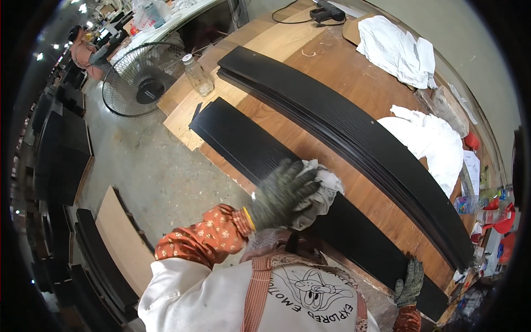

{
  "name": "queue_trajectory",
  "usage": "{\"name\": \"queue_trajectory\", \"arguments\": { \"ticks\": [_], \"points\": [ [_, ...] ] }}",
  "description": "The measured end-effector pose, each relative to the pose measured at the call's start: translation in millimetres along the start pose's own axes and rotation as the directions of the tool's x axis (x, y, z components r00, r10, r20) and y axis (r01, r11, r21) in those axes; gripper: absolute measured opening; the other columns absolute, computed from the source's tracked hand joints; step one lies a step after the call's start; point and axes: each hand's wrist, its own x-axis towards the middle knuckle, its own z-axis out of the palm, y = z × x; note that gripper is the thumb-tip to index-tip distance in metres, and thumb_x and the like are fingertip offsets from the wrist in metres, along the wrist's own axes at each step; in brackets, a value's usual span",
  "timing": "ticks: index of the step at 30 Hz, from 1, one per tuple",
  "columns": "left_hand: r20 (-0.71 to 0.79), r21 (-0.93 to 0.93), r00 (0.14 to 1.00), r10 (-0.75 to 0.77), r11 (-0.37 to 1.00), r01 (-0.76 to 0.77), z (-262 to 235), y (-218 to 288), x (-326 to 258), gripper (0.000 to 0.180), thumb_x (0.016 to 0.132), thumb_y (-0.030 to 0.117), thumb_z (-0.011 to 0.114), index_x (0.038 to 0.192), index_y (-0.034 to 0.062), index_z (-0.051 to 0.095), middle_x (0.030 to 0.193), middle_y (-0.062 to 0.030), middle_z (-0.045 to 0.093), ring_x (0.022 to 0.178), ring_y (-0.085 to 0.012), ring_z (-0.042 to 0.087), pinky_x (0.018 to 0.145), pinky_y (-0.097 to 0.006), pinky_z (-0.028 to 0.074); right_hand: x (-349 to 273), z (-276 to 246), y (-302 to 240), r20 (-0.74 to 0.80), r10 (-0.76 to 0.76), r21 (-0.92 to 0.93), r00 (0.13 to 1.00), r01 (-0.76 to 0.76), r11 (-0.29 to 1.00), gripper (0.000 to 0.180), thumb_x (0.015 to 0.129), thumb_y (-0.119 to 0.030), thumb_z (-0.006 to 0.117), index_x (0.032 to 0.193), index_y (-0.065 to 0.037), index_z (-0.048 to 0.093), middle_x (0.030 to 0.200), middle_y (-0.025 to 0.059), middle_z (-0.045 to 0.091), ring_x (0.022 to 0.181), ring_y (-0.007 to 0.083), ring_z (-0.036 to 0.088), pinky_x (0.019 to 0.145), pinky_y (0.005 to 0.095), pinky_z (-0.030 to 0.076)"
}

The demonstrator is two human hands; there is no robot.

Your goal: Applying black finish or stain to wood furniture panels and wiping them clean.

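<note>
A long black board (238, 138) lies near the front edge of the wooden table. My left hand (283, 192), in a dark grey-green knit glove and somewhat blurred, presses a crumpled greyish-white cloth (316, 200) onto the middle of the board. My right hand (410, 281), gloved alike, rests flat on the board's right end with its fingers stretched out. Beyond lies a stack of similar black boards (332, 116), apart from the one under my hands.
A glass jar (197, 74) stands at the table's far left corner. White cloths (395, 50) lie at the back right, and a dark heat-gun-like tool (326, 12) at the far edge. Left of the table stand a fan (145, 83) and more panels (124, 238). Another person (88, 52) is farther off.
</note>
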Motion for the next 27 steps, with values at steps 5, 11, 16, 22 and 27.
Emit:
{"name": "queue_trajectory", "arguments": {
  "ticks": [5,11,16,22,27],
  "points": [
    [-0.2,0.264,0.759,0.619,-0.712,0.651,139.0,146.9,11.7,0.03,0.09,0.021,0.057,0.113,0.0016,0.058,0.103,-0.0118,0.064,0.091,-0.0268,0.063,0.082,-0.033,0.052,-12.0,-2.7,-2.9,0.035,0.09,-0.019,0.995,-0.089,0.996,0.065,0.091,-0.039,0.04,0.145,-0.002,0.033,0.147,0.0199,0.035,0.137,0.0413,0.03,0.113,0.0512,0.021],
    [-0.289,-0.039,0.741,0.606,-0.781,0.624,133.0,97.4,11.3,0.031,0.084,0.026,0.058,0.11,0.0093,0.059,0.101,-0.0152,0.061,0.093,-0.029,0.06,0.084,-0.044,0.048,-5.1,-0.4,-14.2,0.077,0.155,-0.038,0.985,-0.153,0.988,0.065,0.091,-0.038,0.039,0.145,-0.002,0.032,0.147,0.0201,0.035,0.136,0.042,0.03,0.113,0.0516,0.02],
    [-0.227,0.443,0.643,0.731,-0.511,0.737,123.1,128.6,-40.6,0.05,0.085,0.027,0.058,0.129,0.0039,0.051,0.129,-0.0202,0.051,0.124,-0.0333,0.046,0.108,-0.042,0.033,-5.8,-2.8,-14.9,0.016,0.117,-0.028,0.993,-0.117,0.993,0.064,0.09,-0.035,0.041,0.142,0.001,0.035,0.144,0.0221,0.039,0.133,0.0443,0.034,0.112,0.0527,0.023],
    [-0.184,0.149,0.85,0.494,-0.84,0.521,136.5,190.5,17.4,0.034,0.095,0.025,0.048,0.116,-0.0001,0.057,0.1,-0.0104,0.064,0.092,-0.0203,0.062,0.083,-0.033,0.052,25.7,-29.9,-60.7,-0.18,0.271,0.104,0.946,-0.255,0.961,0.057,0.08,-0.02,0.063,0.132,-0.004,0.049,0.127,0.021,0.053,0.118,0.0422,0.048,0.105,0.0527,0.034],
    [-0.076,0.113,0.989,-0.127,-0.987,-0.118,97.7,-8.0,52.4,0.034,0.091,0.027,0.052,0.114,0.0024,0.059,0.113,-0.0161,0.062,0.103,-0.0299,0.06,0.09,-0.042,0.048,52.0,-1.8,-64.0,-0.288,0.161,0.161,0.944,-0.118,0.98,0.054,0.085,-0.036,0.06,0.131,-0.008,0.052,0.132,0.0174,0.053,0.122,0.0353,0.048,0.107,0.0488,0.033]
  ]
}}
